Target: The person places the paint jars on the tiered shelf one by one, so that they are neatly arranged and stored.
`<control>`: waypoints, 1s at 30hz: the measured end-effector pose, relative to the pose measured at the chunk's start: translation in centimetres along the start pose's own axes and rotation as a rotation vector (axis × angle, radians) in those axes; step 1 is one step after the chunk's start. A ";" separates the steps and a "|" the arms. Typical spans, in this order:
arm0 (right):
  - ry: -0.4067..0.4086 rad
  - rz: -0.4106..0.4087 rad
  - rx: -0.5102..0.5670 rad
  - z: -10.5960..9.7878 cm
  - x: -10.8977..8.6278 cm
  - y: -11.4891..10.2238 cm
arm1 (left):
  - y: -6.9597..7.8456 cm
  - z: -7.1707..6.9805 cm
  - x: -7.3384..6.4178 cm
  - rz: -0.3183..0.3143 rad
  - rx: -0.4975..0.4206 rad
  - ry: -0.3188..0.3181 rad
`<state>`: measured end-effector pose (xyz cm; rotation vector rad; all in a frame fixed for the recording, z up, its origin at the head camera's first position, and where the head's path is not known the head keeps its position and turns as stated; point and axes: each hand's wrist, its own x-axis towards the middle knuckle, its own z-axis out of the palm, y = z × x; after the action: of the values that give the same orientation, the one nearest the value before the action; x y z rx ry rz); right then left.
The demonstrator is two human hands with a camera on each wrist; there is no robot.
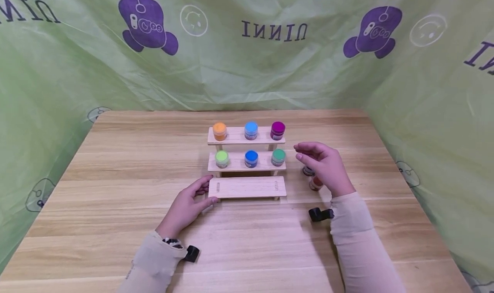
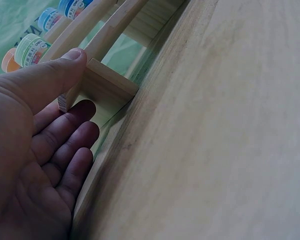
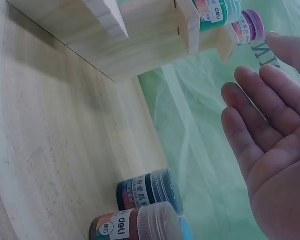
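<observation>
A three-tier wooden stand point(image 1: 247, 187) carries small paint jars. On its top tier are an orange jar point(image 1: 219, 131), a light blue jar point(image 1: 251, 131) and a purple jar point(image 1: 278, 131). The middle tier bears a light green jar point(image 1: 221, 159), a dark blue jar point(image 1: 251, 159) and a green jar point(image 1: 278, 157). My left hand point(image 1: 185, 209) grips the left end of the lowest tier between thumb and fingers. To the stand's right, my right hand point(image 1: 329, 168) holds nothing, fingers loosely extended above a reddish-brown jar point(image 3: 132, 225) and a dark jar point(image 3: 145, 191).
Behind the reddish-brown jar, a bit of blue point(image 3: 186, 227) shows in the right wrist view, mostly hidden. The wooden table point(image 1: 115, 164) is bounded at the back and sides by a green printed cloth point(image 1: 231, 70).
</observation>
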<state>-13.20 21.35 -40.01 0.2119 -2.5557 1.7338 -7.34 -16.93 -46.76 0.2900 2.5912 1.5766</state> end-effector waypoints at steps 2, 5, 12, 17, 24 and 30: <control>0.003 0.008 0.006 0.0 0.0 0.0 | 0.0 -0.1 -0.1 -0.002 -0.007 0.001; 0.014 0.030 0.018 0.0 -0.2 -0.2 | -0.1 0.0 -0.1 0.003 -0.014 -0.002; 0.061 0.063 0.070 -0.3 -0.7 -0.3 | -0.2 0.0 0.1 0.004 -0.004 0.005; 0.081 0.028 0.108 -0.7 -1.4 0.2 | -0.2 0.0 0.1 -0.002 -0.008 0.004; 0.084 0.028 0.051 -1.4 -2.1 1.3 | -0.2 0.0 0.1 -0.001 0.008 0.005; 0.070 0.033 0.011 -1.8 -2.4 2.3 | -0.1 0.0 0.1 -0.003 0.012 0.008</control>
<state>-11.23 24.11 -41.72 0.1074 -2.5152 1.7344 -7.49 -16.94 -46.88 0.2813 2.6069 1.5643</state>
